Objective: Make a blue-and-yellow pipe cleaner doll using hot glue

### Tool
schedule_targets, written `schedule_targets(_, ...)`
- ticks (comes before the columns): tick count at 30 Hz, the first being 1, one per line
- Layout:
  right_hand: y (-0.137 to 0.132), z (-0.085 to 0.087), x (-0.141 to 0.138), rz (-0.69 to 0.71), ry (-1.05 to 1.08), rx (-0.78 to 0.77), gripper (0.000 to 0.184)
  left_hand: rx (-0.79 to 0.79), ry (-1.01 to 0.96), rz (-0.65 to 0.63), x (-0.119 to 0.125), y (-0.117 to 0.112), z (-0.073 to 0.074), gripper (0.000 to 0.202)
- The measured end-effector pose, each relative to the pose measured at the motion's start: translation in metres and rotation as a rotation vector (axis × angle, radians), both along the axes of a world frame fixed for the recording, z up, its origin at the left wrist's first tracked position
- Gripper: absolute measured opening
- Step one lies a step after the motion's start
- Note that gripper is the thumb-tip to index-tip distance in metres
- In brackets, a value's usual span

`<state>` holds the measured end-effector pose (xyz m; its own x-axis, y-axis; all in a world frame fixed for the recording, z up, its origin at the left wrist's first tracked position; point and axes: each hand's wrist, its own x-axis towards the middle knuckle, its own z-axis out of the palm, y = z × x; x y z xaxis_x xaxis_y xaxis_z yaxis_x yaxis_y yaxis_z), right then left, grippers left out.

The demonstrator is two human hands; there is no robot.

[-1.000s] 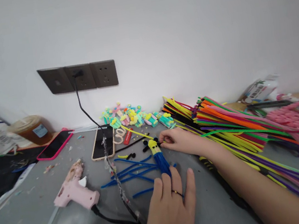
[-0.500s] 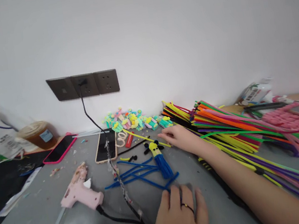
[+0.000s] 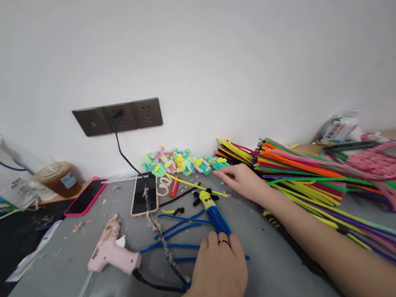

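Note:
My left hand [image 3: 219, 269] lies palm down over the bottom of a small doll [image 3: 216, 217] with a yellow head, black round ears and a blue skirt. Its fingers are bent and close together; what lies beneath them is hidden. Blue pipe cleaners [image 3: 180, 228] spread left of the doll, some running under this hand. Farther back, my right hand [image 3: 245, 181] rests beside the big bundle of coloured pipe cleaners [image 3: 297, 163], index finger stretched out and nothing visible in its grasp. A yellow pipe cleaner [image 3: 196, 184] lies left of its fingers.
On the left are a pink glue gun [image 3: 112, 250] and its black cord, a pink-edged phone [image 3: 86, 197] and an iced drink [image 3: 59, 180]. A second phone [image 3: 141, 201] lies under a cable. Small pastel pieces [image 3: 181, 162] line the wall. Black-and-yellow-handled pliers [image 3: 284, 230] lie under my right arm.
My left hand has moved onto the doll's lower end, its fingers drawing together. Some blue pipe cleaners have shifted toward me. My right index finger has straightened. The view has shifted slightly.

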<state>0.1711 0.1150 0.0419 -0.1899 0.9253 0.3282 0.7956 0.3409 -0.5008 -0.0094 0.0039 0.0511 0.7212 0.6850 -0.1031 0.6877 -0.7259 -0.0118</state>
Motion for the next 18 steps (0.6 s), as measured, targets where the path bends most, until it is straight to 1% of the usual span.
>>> schedule_targets(2,0.001,-0.001,0.000,-0.001,0.001,0.000,0.047,-0.066,0.031,0.004,0.000,0.004,0.001,0.024)
schedule_targets(5,0.001,-0.002,0.000,0.009,0.002,-0.005,0.049,-0.117,0.029,0.016,0.000,0.007,-0.003,0.025)
schedule_targets(7,0.001,-0.002,0.000,0.014,0.003,0.000,0.050,-0.113,0.007,0.030,0.000,0.006,-0.006,0.026)
schedule_targets(10,0.001,-0.002,0.001,0.012,0.004,0.016,0.051,-0.095,-0.010,0.014,0.001,0.004,-0.007,0.025)
schedule_targets(14,0.001,-0.002,0.001,0.011,0.004,0.026,0.053,-0.098,-0.004,0.010,0.002,0.004,-0.001,0.023)
schedule_targets(18,0.002,-0.002,0.002,0.016,-0.001,0.027,0.054,-0.062,-0.008,0.005,-0.002,0.006,0.009,0.021)
